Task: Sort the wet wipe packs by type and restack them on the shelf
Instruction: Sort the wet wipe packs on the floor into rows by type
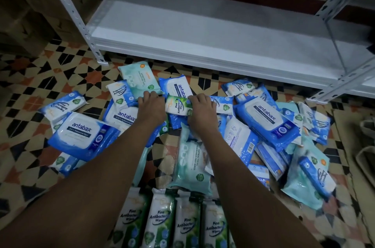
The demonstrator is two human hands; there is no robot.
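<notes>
Right hand (199, 108): fingers curled over the right end of a green pine pack (178, 105), holding it just above the heap.
Left hand (151, 103): palm down, fingertips resting on the lower edge of a pale teal pack (139, 80); whether it grips anything I cannot tell, since the fingers are hidden behind the hand.
Green pine pack: lies across the gap between the two hands, tilted, label "Pine Antibacterial Wipes" facing up.
Loose heap: many packs scattered on the patterned tile floor (30, 77) in front of the shelf, overlapping at all angles.
Blue antabax packs: one large pack at the left (81, 136), one at the right (265, 120), another partly under the left forearm.
Teal fragrance-free pack (190, 166): lies lengthwise between the forearms, nearer the camera.
Sorted pine row (172, 221): four green and white packs side by side at the bottom edge, labels up, touching one another.
Shelf (203, 30): white metal unit with perforated uprights, its lowest board bare, standing beyond the heap.
</notes>
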